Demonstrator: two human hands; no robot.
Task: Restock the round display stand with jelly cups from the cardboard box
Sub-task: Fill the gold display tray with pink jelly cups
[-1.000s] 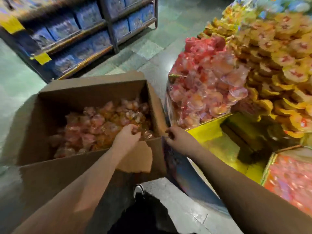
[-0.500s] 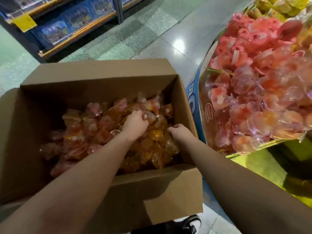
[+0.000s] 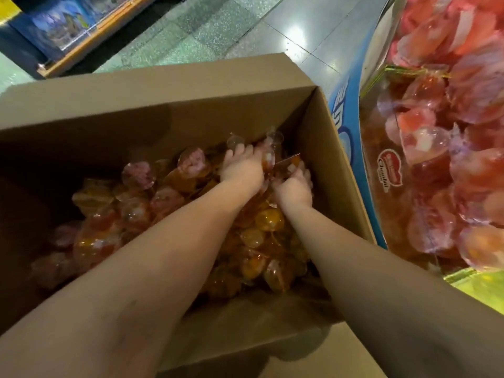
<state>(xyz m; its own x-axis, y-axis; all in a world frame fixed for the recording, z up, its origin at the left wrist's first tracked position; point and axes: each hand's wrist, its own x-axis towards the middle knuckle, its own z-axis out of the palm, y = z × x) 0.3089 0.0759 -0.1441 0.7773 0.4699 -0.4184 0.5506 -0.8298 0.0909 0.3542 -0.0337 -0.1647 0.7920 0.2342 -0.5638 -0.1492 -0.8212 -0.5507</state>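
An open cardboard box (image 3: 169, 85) holds a heap of orange and pink jelly cups (image 3: 261, 222). Both my hands are deep in the box at its far right side. My left hand (image 3: 241, 170) and my right hand (image 3: 293, 186) sit close together, fingers curled into the heap and gathering several jelly cups between them. Their fingertips are buried among the cups. The round display stand (image 3: 346, 126), blue-rimmed, stands right of the box, piled with red and pink jelly cups (image 3: 447, 148).
Grey tiled floor (image 3: 218, 31) lies behind the box. A low shelf unit (image 3: 68, 31) with blue packages stands at the far left. A yellow-green part of the stand (image 3: 480, 285) shows at the lower right.
The view has closed in on the box. Both hands have pushed farther toward its far right corner and drawn together around a bunch of jelly cups.
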